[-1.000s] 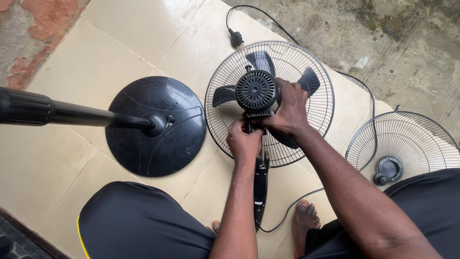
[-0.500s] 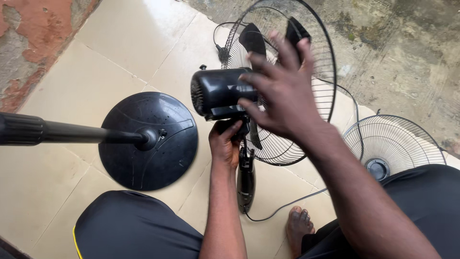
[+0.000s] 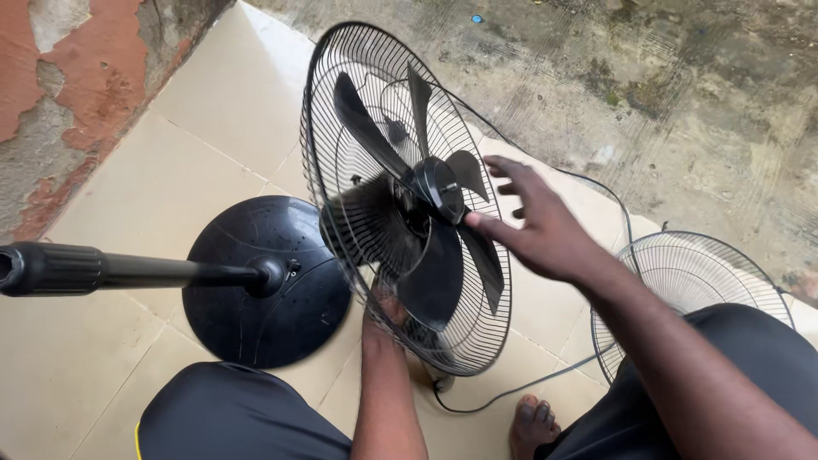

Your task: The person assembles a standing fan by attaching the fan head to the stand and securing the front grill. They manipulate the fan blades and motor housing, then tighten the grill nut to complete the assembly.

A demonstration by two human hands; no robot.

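While the right hand hovered with fingers spread wide, its index fingertip lay at, or just off, the hub of the fan, holding nothing. The left hand reached up from below behind the rear guard; it was mostly hidden by the wires and blades, so I could not tell whether it gripped the fan's neck, though it seemed to be bearing the fan's weight.

From the hands, the fan lay straight ahead and slightly left, held upright, its open face turned toward the right hand. Its spin axis pointed from the hub toward that palm, so the right hand was the nearer one to the blades and hub, and nothing stood between them, since no front guard covered the blades.

Left of the fan, the round black base lay tipped on the tiled floor, its pole running out leftward. Right of the fan, beyond the right forearm, a loose guard lay flat. A black cord trailed under the fan, past a bare foot. Beyond the fan, rough concrete began.
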